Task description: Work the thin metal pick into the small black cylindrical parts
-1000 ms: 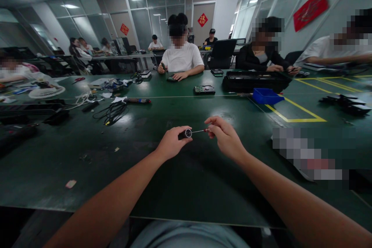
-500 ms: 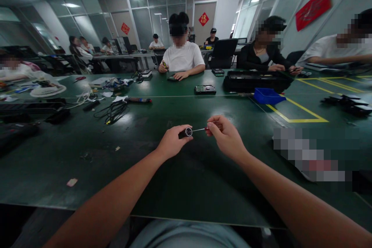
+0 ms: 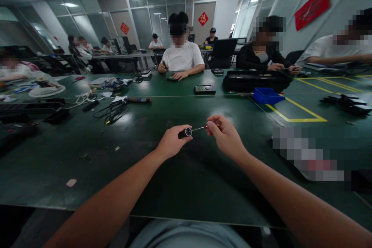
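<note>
My left hand grips a small black cylindrical part whose round end, with a pale rim, faces right. What kind of part it is I cannot make out. A screwdriver is pinched in the fingers of my right hand; its red handle is mostly covered by them. The thin metal shaft reaches left, and its tip is at or inside the part's round end. Both hands are above the green table, near its middle.
Beyond my hands lies a hard drive. A blue bin and a long black housing are at the right back. A soldering-iron-like tool and coiled black cable lie left. A co-worker sits opposite.
Both hands keep nearly the same pose and place, with the screwdriver still at the part's end. The view has shifted very slightly.
</note>
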The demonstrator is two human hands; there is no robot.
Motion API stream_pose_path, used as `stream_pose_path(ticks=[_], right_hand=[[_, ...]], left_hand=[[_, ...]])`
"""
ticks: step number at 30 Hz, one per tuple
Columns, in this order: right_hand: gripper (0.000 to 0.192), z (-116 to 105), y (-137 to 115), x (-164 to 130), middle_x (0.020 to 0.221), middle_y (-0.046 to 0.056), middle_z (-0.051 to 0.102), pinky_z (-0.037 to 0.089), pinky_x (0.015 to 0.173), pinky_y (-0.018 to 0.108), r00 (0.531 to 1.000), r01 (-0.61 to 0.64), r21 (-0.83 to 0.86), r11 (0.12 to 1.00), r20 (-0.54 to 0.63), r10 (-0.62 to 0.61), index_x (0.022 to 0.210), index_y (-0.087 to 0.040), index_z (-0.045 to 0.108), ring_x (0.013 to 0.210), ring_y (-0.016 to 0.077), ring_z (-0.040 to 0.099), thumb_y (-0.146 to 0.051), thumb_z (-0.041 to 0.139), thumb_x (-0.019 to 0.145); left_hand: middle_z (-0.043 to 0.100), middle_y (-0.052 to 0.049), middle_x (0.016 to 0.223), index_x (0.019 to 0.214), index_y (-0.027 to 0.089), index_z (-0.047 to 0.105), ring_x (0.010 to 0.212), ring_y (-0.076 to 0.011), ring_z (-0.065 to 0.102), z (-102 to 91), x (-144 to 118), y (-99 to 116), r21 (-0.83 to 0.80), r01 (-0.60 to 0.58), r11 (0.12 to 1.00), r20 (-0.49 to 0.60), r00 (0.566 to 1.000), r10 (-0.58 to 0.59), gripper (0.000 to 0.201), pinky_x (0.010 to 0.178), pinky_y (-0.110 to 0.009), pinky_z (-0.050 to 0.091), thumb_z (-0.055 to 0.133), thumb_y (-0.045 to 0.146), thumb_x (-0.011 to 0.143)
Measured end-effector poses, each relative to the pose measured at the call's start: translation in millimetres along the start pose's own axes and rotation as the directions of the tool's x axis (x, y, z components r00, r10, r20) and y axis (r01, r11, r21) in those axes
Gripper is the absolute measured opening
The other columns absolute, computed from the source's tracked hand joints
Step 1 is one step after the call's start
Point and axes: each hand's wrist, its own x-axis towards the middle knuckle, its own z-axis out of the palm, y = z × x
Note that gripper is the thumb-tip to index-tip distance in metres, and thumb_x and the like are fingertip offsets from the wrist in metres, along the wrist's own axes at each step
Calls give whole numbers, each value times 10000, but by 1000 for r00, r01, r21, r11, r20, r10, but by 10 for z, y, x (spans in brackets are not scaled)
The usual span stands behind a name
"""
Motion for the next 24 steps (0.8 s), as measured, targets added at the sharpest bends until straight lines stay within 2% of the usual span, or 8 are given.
stream_pose_path(ticks=[5, 7, 11, 13, 16, 18, 21, 24], right_hand=[[294, -38, 0, 25, 686, 6, 599, 464, 645, 329, 999, 1, -84, 996, 54, 3, 858, -211, 609, 649, 164, 582, -436, 451, 963], [279, -37, 19, 33, 667, -2, 587, 453, 633, 327, 999, 10, -103, 995, 46, -5, 873, -213, 607, 633, 163, 572, -421, 445, 965], [137, -22, 63, 39, 779, 6, 621, 480, 679, 329, 1000, 6, 36, 999, 28, -7, 957, -220, 594, 721, 170, 601, -311, 503, 910], [146, -24, 62, 32, 777, 5, 619, 478, 676, 328, 998, 12, 51, 999, 53, -14, 941, -220, 600, 717, 167, 599, -315, 490, 919], [263, -31, 41, 17, 657, -17, 561, 441, 601, 320, 996, 9, -27, 1000, 91, -7, 883, -219, 598, 607, 155, 550, -390, 421, 974], [239, -27, 33, 13, 635, -30, 542, 433, 588, 317, 997, -5, -40, 999, 72, 8, 932, -222, 588, 590, 154, 537, -394, 427, 973], [179, -5, 47, 21, 722, -22, 597, 481, 673, 333, 999, -30, 80, 996, -7, 31, 1034, -228, 546, 678, 165, 589, -356, 543, 909], [211, 19, 76, 44, 795, 8, 632, 502, 743, 352, 998, -49, 231, 972, -32, 57, 952, -212, 581, 728, 165, 610, -403, 618, 867]], left_hand=[[682, -39, 1216, 1187, 259, 677, 1140, -241, 619, 15, 0, -8, 22, 4, 1000, 36, 999, -5, 378, 1045, -420, 445, 747, 251, 816], [684, -41, 1212, 1183, 248, 676, 1136, -236, 620, 16, 4, -11, 22, -2, 1000, 34, 999, 1, 378, 1041, -408, 447, 749, 240, 812], [687, -28, 1209, 1193, 259, 670, 1136, -222, 620, 14, 5, -19, 11, -13, 1000, 12, 1000, 12, 380, 1039, -393, 445, 742, 240, 820], [687, -24, 1211, 1195, 269, 671, 1133, -222, 621, 11, 2, -21, 12, -10, 1000, 13, 1000, 10, 379, 1037, -397, 446, 740, 247, 823], [684, -28, 1217, 1195, 266, 673, 1139, -223, 618, 6, -1, -18, 12, 0, 1000, 20, 1000, 0, 380, 1049, -403, 441, 741, 248, 822], [683, -32, 1221, 1196, 258, 673, 1149, -223, 614, 4, 0, -9, 8, 6, 1000, 23, 1000, -7, 382, 1056, -401, 437, 741, 245, 820], [681, -34, 1225, 1205, 253, 669, 1156, -225, 611, 2, 1, 11, -7, 14, 1000, 16, 1000, -14, 389, 1054, -393, 440, 737, 241, 822], [679, -37, 1228, 1225, 250, 656, 1150, -228, 615, -1, -4, 35, -26, 10, 1000, 4, 1000, -10, 396, 1047, -395, 448, 723, 249, 834]])
